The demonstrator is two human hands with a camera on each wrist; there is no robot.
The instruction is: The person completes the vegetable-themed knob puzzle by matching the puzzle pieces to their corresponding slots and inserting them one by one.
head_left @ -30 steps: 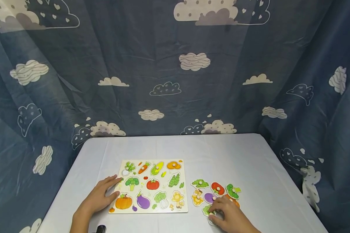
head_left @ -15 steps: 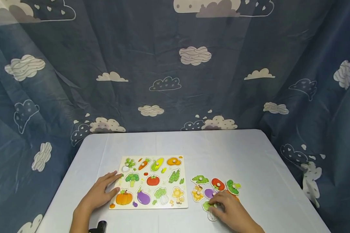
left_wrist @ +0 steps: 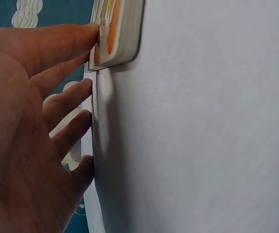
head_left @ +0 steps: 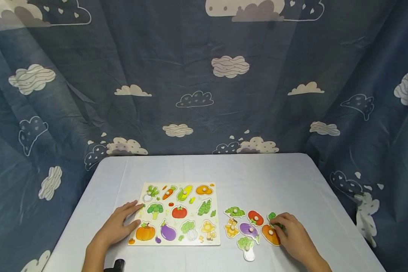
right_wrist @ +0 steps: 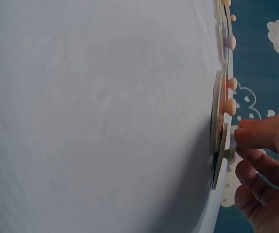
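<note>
At the left of the table lies a wooden vegetable puzzle board [head_left: 175,241]. My left hand [head_left: 117,223] rests at its left edge with fingers extended; in the left wrist view the thumb touches the board's corner [left_wrist: 122,46]. To the right, my right hand [head_left: 294,236] pinches a green broccoli piece [head_left: 271,216], mostly covered by the fingers. The right wrist view has the fingertips at this piece's knob [right_wrist: 230,154]. Right beside it lies an orange pumpkin piece [head_left: 269,235].
Other knobbed pieces lie between board and right hand: eggplant [head_left: 248,229], tomato [head_left: 255,218], mushroom [head_left: 231,228], green pea pod [head_left: 235,212] and cabbage [head_left: 246,247]. A black object [head_left: 115,265] sits at the front edge. A cloud-patterned curtain [head_left: 190,75] hangs behind the white table [head_left: 176,170].
My right hand has moved right and away from the cabbage piece to the broccoli piece, uncovering the cabbage, eggplant and pumpkin pieces. The left hand stays at the board; the head view shifted slightly.
</note>
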